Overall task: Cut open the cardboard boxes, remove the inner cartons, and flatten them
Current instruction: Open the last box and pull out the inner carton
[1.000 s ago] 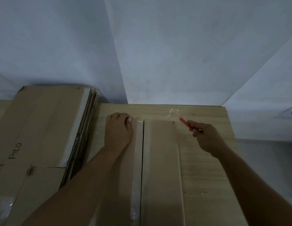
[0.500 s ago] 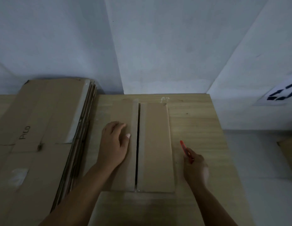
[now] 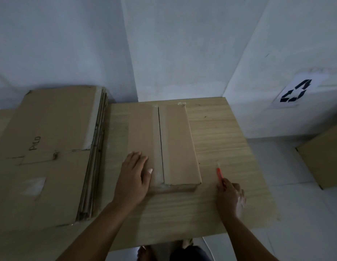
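Cardboard, plain brown and taped, makes up the flat rectangular box [image 3: 163, 146] lying near the middle of the pale wood-grain table [image 3: 220, 138], its long side running away from me. A dark slit runs the full length of the top seam between strips of clear tape, so I judge the top cut done and the flaps ready to lift. My left hand [image 3: 133, 178] rests flat on the left flap near the front corner, fingers straight, holding nothing. My right hand [image 3: 229, 198] clasps the slim red utility knife [image 3: 220, 177] just right of the box, blade pointing away from me. Recommendation: set the knife well aside before opening, then lift both flaps evenly from the slit. The front end still appears taped. A stack of flattened brown cartons [image 3: 51, 147] lies to the left.
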Demonstrator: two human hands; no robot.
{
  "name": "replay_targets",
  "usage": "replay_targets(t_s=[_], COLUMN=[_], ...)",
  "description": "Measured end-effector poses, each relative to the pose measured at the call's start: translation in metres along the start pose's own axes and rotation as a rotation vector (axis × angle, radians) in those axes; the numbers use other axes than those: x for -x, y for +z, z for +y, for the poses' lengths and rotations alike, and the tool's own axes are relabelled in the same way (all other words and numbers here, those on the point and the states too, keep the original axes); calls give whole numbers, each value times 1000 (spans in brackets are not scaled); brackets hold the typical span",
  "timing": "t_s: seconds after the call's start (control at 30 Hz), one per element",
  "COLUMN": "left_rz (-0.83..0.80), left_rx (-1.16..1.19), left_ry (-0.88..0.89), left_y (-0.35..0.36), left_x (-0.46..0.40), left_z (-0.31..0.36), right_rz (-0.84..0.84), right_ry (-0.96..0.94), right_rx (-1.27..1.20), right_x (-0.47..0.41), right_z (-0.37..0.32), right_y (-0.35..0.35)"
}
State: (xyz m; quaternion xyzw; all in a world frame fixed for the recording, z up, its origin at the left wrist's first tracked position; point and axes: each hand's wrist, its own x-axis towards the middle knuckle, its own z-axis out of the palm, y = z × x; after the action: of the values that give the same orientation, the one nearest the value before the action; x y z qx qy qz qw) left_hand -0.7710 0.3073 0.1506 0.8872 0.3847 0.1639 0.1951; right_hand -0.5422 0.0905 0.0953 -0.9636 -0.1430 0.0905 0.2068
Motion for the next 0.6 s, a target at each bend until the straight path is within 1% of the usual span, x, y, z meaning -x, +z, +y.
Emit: replay_targets(t_s=[0.1,0.17,0.23,0.3,0.37,0.43,0.5,0.6], left_rz=[15,20,18,17,20,26,29,34], left_rx=[-37,-42,-38,-15,-2,-5,-8,-20], left_ry=[7,-7,-23,-38,-42,-25,-16,-9], left_y=[4,7,11,14,16,19,20,21], left_x=[-1,-6,-10,-16,-21,-24,-26,-25], left_z=[1,3,6,9,9,7,5,4], right_rz=[-3,76,185,223,185,114,34,46], right_ry=[-12,-40,-147,-340,-539,-664,-705,-733], right_rx=[-25,-119,-221,-255,-193,-75,41,38], right_x=[-1,2,9,20,30,37,38,36], right_z=[-7,-25,-50,-79,-107,-128,-141,-142], right_y=[-2,-8,-15,-22,-25,-22,-18,-20])
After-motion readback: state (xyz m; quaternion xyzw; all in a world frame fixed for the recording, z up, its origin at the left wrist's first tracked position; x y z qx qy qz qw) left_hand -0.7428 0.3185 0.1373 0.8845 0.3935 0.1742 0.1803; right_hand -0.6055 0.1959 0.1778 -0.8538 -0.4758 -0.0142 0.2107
